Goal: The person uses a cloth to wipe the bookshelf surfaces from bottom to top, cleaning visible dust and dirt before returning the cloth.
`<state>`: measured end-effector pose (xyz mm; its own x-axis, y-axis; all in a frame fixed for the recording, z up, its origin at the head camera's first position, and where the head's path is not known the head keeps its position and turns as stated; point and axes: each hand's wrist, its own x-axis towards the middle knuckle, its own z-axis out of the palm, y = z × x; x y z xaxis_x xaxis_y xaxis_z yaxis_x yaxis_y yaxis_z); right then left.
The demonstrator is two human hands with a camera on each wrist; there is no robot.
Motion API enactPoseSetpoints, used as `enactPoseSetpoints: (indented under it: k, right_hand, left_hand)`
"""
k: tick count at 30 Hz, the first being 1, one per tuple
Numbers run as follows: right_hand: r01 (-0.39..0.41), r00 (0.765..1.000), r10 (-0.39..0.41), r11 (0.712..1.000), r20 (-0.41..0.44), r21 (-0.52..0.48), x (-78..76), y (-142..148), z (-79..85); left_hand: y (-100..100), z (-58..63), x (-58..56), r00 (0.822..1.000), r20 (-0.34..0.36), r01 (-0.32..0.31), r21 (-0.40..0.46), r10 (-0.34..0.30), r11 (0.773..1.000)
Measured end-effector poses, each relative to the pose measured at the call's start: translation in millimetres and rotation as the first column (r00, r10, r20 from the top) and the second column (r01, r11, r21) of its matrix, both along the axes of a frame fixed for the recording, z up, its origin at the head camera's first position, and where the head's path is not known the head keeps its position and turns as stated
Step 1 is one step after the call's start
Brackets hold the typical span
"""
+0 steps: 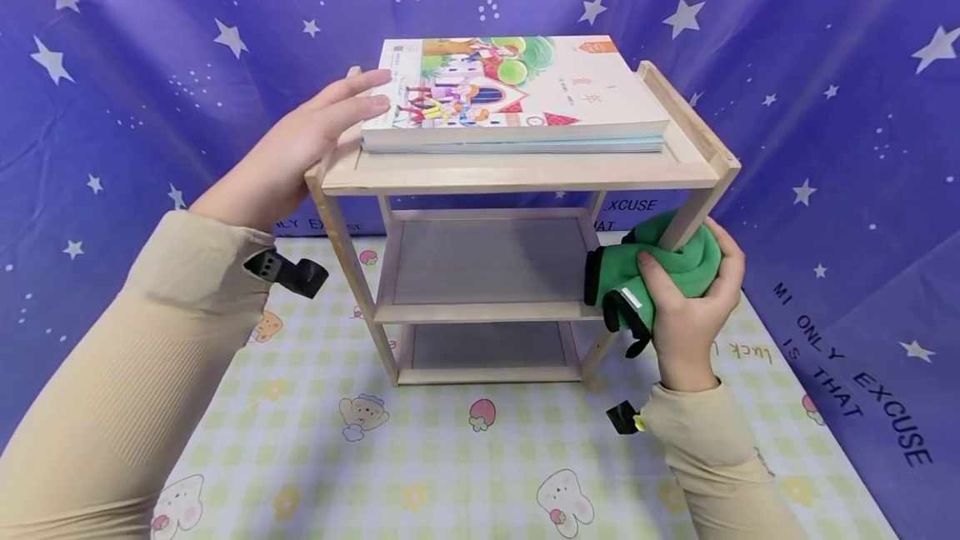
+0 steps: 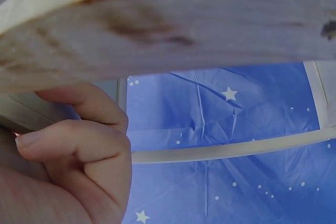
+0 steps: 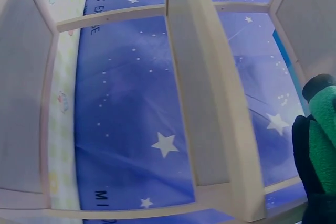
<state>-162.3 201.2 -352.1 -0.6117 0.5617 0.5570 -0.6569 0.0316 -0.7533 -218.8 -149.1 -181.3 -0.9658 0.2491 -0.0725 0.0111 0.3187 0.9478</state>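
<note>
A three-tier wooden shelf rack [image 1: 517, 177] stands on the table, an illustrated book [image 1: 600, 102] lying flat on its top board over a thinner blue-edged one [image 1: 517, 146]. My left hand [image 1: 300, 136] holds the rack's top left side, with fingertips over the book's left edge. The left wrist view shows the fingers [image 2: 102, 153] bent beneath a wooden rail [image 2: 210, 24]. Around the front right post [image 1: 693, 208] my right hand [image 1: 697, 319] grips a green cloth [image 1: 690, 269] with black trim. Only part of that cloth [image 3: 326, 119] shows in the right wrist view.
Under the rack lies a green-and-white checked tablecloth [image 1: 450, 473] with cartoon prints. A blue curtain [image 1: 225, 90] with white stars hangs close behind and along the sides. The rack's middle shelf [image 1: 487, 261] and bottom shelf [image 1: 487, 346] sit below the books.
</note>
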Motion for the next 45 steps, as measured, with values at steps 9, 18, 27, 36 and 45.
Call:
enactPoseSetpoints:
  k: [9,18,27,36,45]
  right_hand:
    - [0.038,0.999,-0.037,0.999,-0.026,0.025,-2.3,-1,22.3]
    - [0.036,0.997,-0.036,0.999,-0.066,0.012,-3.5,0,42.5]
    - [0.02,0.991,-0.022,1.0,-0.13,-0.012,-5.2,0,59.1]
    - [0.012,0.988,-0.016,1.0,-0.152,-0.024,-2.7,-8,74.6]
    - [0.146,0.984,-0.138,0.987,-0.114,0.063,-4.3,-9,68.8]
  left_hand:
    - [0,-0.5,-2.5,1.0,0.012,-0.015,0.001,0.015,1.0]
    - [0,-1.7,-2.5,1.0,0.008,-0.009,0.003,0.009,1.0]
    - [1,-1.0,-3.0,1.0,0.01,-0.01,0.007,0.01,1.0]
    - [-1,-1.3,-2.6,1.0,0.007,-0.016,-0.004,0.016,1.0]
    - [0,-1.5,-2.2,1.0,0.009,-0.016,0.003,0.015,1.0]
